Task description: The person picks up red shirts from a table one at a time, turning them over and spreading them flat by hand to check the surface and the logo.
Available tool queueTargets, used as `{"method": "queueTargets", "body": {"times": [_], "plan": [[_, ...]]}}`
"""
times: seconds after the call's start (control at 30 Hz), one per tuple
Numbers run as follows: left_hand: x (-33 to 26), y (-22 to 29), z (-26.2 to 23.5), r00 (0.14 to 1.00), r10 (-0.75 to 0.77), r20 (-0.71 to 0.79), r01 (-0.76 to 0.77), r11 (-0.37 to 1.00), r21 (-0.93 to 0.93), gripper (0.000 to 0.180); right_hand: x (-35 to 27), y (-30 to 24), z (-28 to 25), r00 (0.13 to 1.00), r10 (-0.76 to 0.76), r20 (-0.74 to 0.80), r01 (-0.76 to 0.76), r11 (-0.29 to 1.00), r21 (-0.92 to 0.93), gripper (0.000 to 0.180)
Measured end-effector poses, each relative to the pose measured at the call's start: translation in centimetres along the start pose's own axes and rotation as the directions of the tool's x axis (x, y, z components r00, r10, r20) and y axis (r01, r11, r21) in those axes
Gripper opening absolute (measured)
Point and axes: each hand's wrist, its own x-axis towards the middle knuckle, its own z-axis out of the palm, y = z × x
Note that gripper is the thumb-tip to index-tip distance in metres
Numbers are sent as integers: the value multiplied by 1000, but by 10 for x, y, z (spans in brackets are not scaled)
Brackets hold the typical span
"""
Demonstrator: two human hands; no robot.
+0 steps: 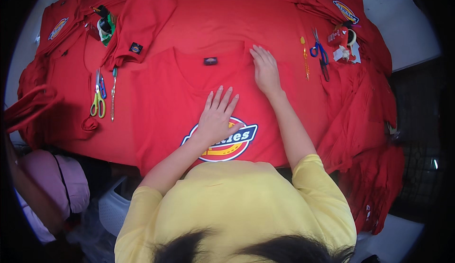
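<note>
Spread out before me on the red-covered table lies a red T-shirt [161, 92], its neckline toward the far side. A small dark label [210, 61] shows inside the neck, and a large oval print [222, 153] in white, blue and yellow marks the chest. My left hand [219, 116] rests flat on the shirt, fingers spread, with its palm over part of the print. My right hand [265, 68] lies on the shirt's right shoulder beside the neckline, fingers stretched out. Neither hand grips anything.
Yellow-handled scissors [98, 102] and a slim tool [113, 94] lie left; blue-handled scissors [320, 54] and an orange stick [305, 61] lie right. Tape rolls stand in holders on both sides. Piles of red garments [350, 106] ring the table. Another person [57, 180] is at lower left.
</note>
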Motion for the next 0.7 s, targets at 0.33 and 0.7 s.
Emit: {"method": "queueTargets", "body": {"times": [0.33,0.7], "plan": [[54,-172,-49,777,-281,-563,384,921,70,21,72,43,28,968,121,221,-170,962,215,21],[73,-228,-59,843,-407,-353,354,912,-206,23,68,34,42,972,215,95,-210,976,-56,17]]}}
